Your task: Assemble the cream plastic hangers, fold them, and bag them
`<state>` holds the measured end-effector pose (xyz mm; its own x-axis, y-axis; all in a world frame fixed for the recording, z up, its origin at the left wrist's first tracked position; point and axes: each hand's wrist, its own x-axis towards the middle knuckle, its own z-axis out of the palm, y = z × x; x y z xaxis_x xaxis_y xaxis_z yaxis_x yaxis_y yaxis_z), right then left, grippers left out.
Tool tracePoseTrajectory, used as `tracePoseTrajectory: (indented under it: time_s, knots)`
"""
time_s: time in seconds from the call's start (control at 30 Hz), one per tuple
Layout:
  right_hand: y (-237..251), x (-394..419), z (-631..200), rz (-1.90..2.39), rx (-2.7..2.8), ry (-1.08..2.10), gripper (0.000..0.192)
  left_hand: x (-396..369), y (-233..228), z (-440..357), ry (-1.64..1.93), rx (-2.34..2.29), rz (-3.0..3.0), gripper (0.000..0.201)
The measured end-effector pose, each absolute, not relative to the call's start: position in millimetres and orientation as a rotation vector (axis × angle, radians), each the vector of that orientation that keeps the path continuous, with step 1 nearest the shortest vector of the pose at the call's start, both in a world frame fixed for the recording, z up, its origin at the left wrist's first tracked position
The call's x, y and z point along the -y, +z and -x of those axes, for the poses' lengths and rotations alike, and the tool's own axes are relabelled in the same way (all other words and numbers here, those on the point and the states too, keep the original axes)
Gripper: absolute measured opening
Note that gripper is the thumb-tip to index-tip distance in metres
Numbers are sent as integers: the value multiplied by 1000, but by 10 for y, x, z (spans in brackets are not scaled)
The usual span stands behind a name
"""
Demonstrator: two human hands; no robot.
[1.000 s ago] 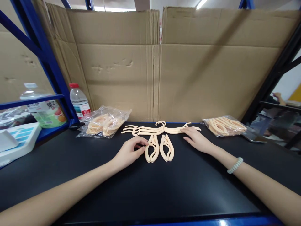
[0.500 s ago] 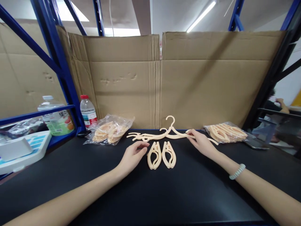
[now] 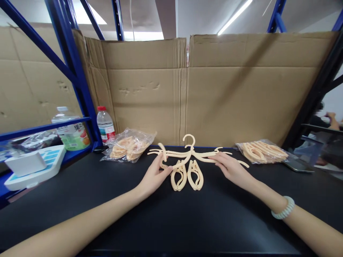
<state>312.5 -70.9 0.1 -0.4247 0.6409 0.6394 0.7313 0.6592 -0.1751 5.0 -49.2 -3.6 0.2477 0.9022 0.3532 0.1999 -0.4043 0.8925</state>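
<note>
A cream folding clothes hanger [image 3: 205,157] is spread, its hook pointing up and away from me. My left hand [image 3: 154,175] pinches its left arm, whose end turns up above my fingers. On the other side, the fingers of my right hand [image 3: 232,170] are closed on the right arm, and the tip shows beyond them. Behind it lies more cream hanger plastic [image 3: 171,154], spread and partly covered by the held one. Nearer me, two folded hangers, a left one [image 3: 175,184] and a right one [image 3: 199,183], lie side by side on the black tabletop [image 3: 171,221].
Clear bags of folded hangers lie at the left [image 3: 128,146] and right [image 3: 262,151]. A red-capped bottle [image 3: 105,125] stands by the blue rack post [image 3: 80,78]. A phone-like flat object [image 3: 298,166] lies at right. A cardboard wall [image 3: 144,96] closes the back. Another person sits far right.
My left hand has moved forward and closed on the hanger's left arm, which is now raised at its end. My right hand keeps hold of the right arm. The view has shifted slightly.
</note>
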Motion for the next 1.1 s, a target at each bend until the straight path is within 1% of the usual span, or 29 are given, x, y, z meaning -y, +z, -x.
tracePoseTrajectory:
  time_s: [0.07,0.13,0.2,0.3,0.43,0.63,0.73,0.9,1.03,1.1]
  knots:
    - [-10,735,-3088,1020,2211,-189,34,522,-34,-53,1142,-988,-1919,50]
    - [-5,753,-3069,1003,2229,-212,34,543,-22,-54,1067,-977,-1986,45]
    - [18,765,-3072,1011,2243,-278,30,551,-8,-52,1035,-998,-2005,38]
    - [66,783,-3103,1121,2231,-493,22,541,5,-42,1074,-1031,-1978,31]
    - [101,823,-3136,1287,2154,-727,24,517,7,-28,1111,-1039,-1883,32]
    - [113,867,-3109,1399,2108,-872,28,531,26,-29,1138,-1044,-1774,36]
    - [104,848,-3107,1300,2150,-770,26,543,39,-30,1135,-1025,-1712,37]
    - [62,806,-3101,1114,2066,-387,23,547,40,-33,1167,-1005,-1674,35]
    - [63,802,-3075,1077,1944,-250,17,550,38,-40,1185,-977,-1676,36]
    - [57,794,-3069,1091,1906,-119,22,555,42,-43,1194,-966,-1671,36]
